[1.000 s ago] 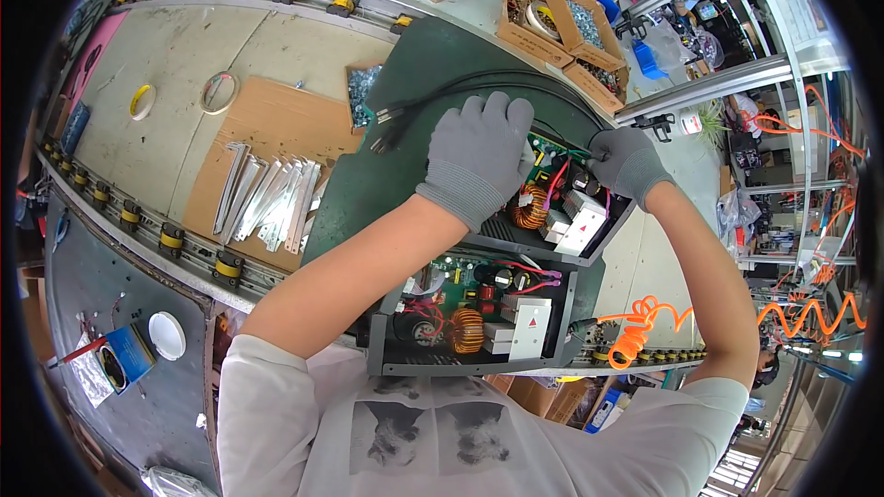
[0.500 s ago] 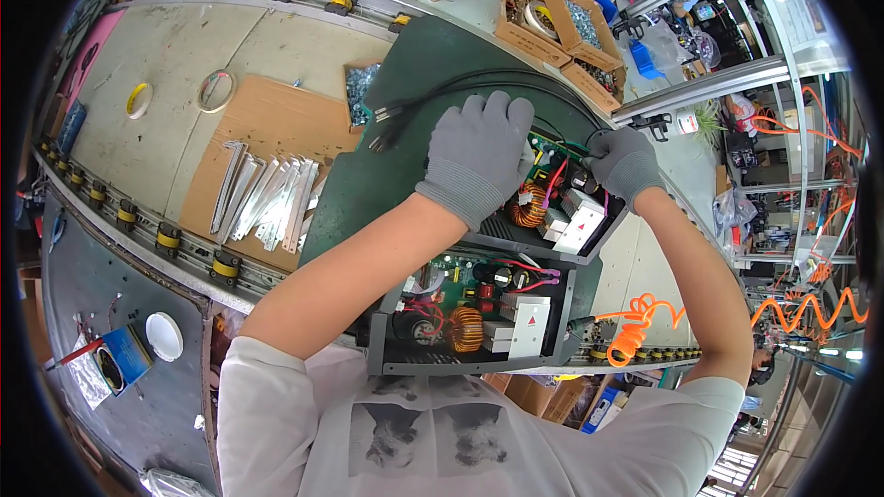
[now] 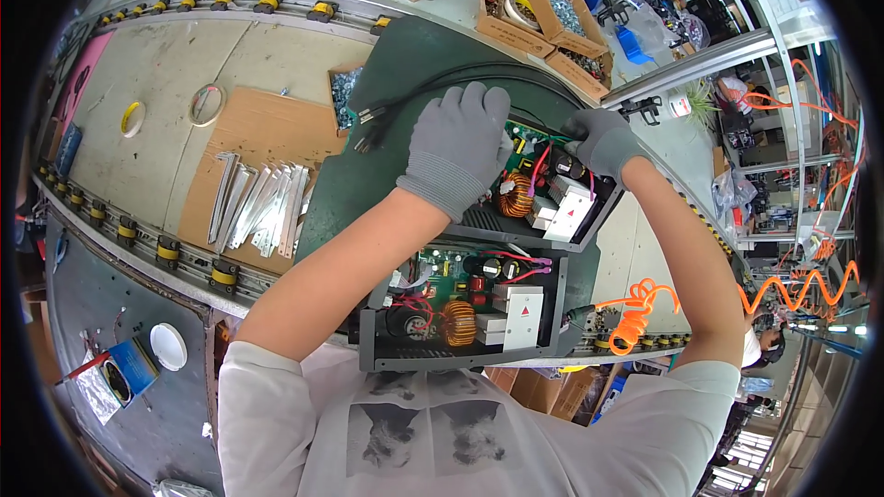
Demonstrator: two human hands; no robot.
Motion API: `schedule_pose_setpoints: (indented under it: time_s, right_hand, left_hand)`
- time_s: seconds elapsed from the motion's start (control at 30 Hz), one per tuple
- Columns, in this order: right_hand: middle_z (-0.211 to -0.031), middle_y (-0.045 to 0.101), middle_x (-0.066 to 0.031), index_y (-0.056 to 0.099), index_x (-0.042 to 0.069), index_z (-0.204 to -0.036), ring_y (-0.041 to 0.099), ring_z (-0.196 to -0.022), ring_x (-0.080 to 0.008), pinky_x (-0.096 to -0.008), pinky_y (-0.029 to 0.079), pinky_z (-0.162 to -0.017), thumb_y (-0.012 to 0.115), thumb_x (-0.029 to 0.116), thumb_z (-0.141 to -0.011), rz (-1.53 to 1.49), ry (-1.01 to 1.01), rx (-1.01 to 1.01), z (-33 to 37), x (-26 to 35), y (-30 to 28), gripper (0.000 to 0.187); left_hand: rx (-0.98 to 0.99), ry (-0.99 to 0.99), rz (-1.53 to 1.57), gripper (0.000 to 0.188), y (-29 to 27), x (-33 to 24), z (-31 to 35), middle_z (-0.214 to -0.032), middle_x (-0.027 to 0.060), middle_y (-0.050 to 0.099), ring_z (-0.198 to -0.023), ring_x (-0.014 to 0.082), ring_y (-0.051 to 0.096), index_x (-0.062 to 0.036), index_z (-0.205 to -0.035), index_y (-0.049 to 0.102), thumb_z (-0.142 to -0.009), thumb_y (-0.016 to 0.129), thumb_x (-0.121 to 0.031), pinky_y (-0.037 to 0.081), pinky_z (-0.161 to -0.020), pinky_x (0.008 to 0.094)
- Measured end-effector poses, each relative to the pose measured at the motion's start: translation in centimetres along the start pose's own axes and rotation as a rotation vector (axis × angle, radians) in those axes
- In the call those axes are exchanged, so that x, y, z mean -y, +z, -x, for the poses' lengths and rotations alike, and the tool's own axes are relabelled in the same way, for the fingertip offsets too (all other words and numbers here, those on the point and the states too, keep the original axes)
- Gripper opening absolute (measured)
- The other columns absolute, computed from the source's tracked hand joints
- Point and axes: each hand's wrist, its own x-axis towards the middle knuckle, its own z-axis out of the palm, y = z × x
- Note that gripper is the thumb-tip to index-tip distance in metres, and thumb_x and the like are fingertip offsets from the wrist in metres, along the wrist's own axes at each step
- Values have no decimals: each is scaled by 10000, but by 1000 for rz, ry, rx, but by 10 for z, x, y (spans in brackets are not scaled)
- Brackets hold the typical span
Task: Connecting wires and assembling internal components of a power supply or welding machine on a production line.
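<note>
Two open dark metal cases lie one behind the other, each with a green circuit board, a copper-wound coil and silver heat sinks. My left hand [image 3: 458, 149], in a grey glove, is over the left end of the far case [image 3: 474, 219], fingers curled down and their tips hidden. At that case's far right corner is my gloved right hand [image 3: 606, 144], its fingers bent together; what they grip is hidden. A black power cord [image 3: 479, 71] loops behind the case toward that hand. The near case [image 3: 368, 340] sits closest to my body, touched by neither hand.
Silver metal strips [image 3: 262, 207] lie on a cardboard sheet [image 3: 207, 175] at left. A dark green mat [image 3: 405, 46] is under the cases. Boxes of small hardware [image 3: 516, 32] stand at the back right. An orange coiled hose [image 3: 633, 317] hangs at right; roller rails [image 3: 168, 248] edge the bench.
The whole view has shifted slightly, with the bench appearing a little further left and up. Both hands stay at the far case with only small movements.
</note>
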Motion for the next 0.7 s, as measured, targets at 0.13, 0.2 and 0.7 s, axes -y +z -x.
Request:
schedule_pose_setpoints:
  time_s: [0.13, 0.2, 0.7]
  right_hand:
    - [-1043, 712, -98, 724, 141, -1059, 657, -1028, -296, -388, 525, -900, 718, 206, -778, 13, 25, -23, 9, 7, -1, 289]
    - [-1020, 696, -85, 726, 148, -1013, 639, -1041, -296, -398, 521, -895, 698, 196, -779, -43, -73, -247, 22, 6, 7, 240]
    - [-999, 615, -147, 607, 62, -1076, 586, -977, -364, -453, 477, -837, 622, 176, -805, -325, -492, -582, 49, 17, 44, 294]
  left_hand:
    - [-7, 11, -30, 332, 2, 0, -1, -937, 113, 560, -882, 303, 596, -77, -954, 513, -722, 736, -159, 502, -743, 414]
    - [-21, -10, -47, 330, 2, 0, -2, -927, 114, 560, -870, 306, 598, -77, -961, 514, -723, 731, -151, 507, -724, 416]
    - [406, 87, -411, 372, -14, -44, -48, -1091, 89, 640, -1101, 250, 593, -117, -1155, 608, -790, 649, -171, 449, -922, 390]
